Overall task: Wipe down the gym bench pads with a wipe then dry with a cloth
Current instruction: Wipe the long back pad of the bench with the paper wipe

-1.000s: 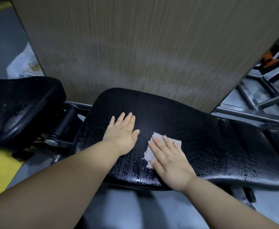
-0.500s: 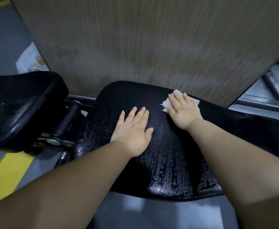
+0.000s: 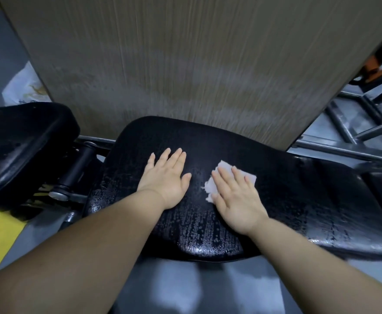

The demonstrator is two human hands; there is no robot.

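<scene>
The straight, flat fingers [image 3: 228,181] of the right hand [image 3: 237,200] press a crumpled white wipe [image 3: 209,189] onto the wet, textured black bench pad [image 3: 298,196], near its middle. Just beside it the left hand [image 3: 166,180] lies palm down on the same pad, fingers straight, holding nothing. A second black pad [image 3: 15,137] sits to the left, a wood-grain panel [image 3: 185,64] behind

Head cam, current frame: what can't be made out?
All head view:
- Wipe: mostly under the right hand; its size and folds are hidden.
- Left pad: cut off by the left edge.
- White bag: partly behind the wooden panel; print blurred.
- Orange object, top right: blurred, partly behind the panel.
- Drying cloth: not in view.
</scene>
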